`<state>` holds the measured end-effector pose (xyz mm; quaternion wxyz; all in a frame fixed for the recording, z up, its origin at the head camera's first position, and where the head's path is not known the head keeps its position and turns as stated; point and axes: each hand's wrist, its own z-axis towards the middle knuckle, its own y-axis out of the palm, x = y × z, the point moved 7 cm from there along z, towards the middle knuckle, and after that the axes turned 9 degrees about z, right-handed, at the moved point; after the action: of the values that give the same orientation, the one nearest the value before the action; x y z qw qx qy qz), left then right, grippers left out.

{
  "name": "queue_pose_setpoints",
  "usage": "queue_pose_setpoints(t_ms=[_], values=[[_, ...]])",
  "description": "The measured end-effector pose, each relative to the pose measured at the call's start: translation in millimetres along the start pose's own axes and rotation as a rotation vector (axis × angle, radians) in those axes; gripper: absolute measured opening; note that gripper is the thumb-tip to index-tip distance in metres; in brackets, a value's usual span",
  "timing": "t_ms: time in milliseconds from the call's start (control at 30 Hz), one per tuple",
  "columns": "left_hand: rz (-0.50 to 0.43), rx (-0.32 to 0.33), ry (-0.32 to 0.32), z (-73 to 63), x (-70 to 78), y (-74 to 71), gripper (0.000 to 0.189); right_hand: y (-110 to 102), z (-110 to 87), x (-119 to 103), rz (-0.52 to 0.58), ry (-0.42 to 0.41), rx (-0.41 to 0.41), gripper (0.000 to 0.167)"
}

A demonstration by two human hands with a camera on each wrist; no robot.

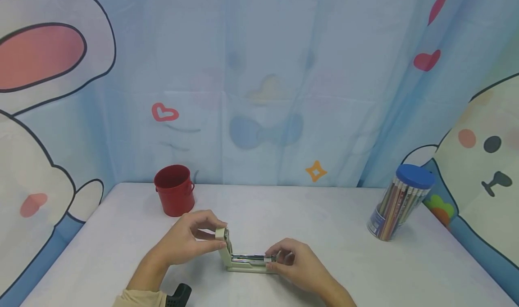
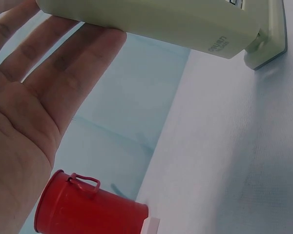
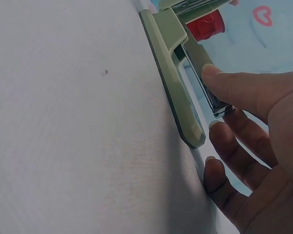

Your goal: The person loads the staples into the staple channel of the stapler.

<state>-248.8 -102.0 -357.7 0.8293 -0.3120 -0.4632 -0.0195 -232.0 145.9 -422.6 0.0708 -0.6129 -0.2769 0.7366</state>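
A pale green stapler [image 1: 249,268] rests on the white table, its top arm [image 2: 176,24] swung up so that it stands nearly upright over the hinge. My left hand [image 1: 188,237] pinches that raised arm near its upper end, thumb on the near side and fingers behind it. At the other end, my right hand [image 1: 298,264] pinches the front of the metal staple magazine [image 3: 198,58] between thumb and fingers. The magazine lies above the base [image 3: 171,78], with a gap between them in the right wrist view. The right fingertips partly hide its tip.
Behind my left hand stands a red bucket [image 1: 174,194] with small side handles. A clear tub of pencils [image 1: 395,205] with a blue lid stands at the right edge of the table. A printed blue curtain [image 1: 263,73] hangs along the table's back edge.
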Motion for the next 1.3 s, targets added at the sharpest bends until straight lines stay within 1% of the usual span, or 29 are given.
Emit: queue_pose_setpoints(t_ms=[200, 533, 733, 1100, 1300], values=[[0.0, 0.003, 0.0, 0.2, -0.1, 0.7, 0.028, 0, 0.4, 4, 0.011, 0.018, -0.005, 0.023], [-0.011, 0.0, 0.009, 1.7, -2.4, 4.4, 0.032, -1, 0.7, 6, 0.026, -0.006, -0.021, 0.025], [-0.028, -0.003, 0.026, 1.8, -2.3, 6.3, 0.036, -1, 0.7, 5, 0.053, -0.011, -0.027, 0.028], [-0.014, 0.004, 0.028, 5.1, -4.9, 13.3, 0.043, -1, 0.5, 8, 0.064, 0.005, -0.031, 0.031], [0.032, 0.014, 0.015, 6.9, -4.3, 16.9, 0.042, -1, 1.5, 9, 0.071, 0.023, -0.025, 0.035]])
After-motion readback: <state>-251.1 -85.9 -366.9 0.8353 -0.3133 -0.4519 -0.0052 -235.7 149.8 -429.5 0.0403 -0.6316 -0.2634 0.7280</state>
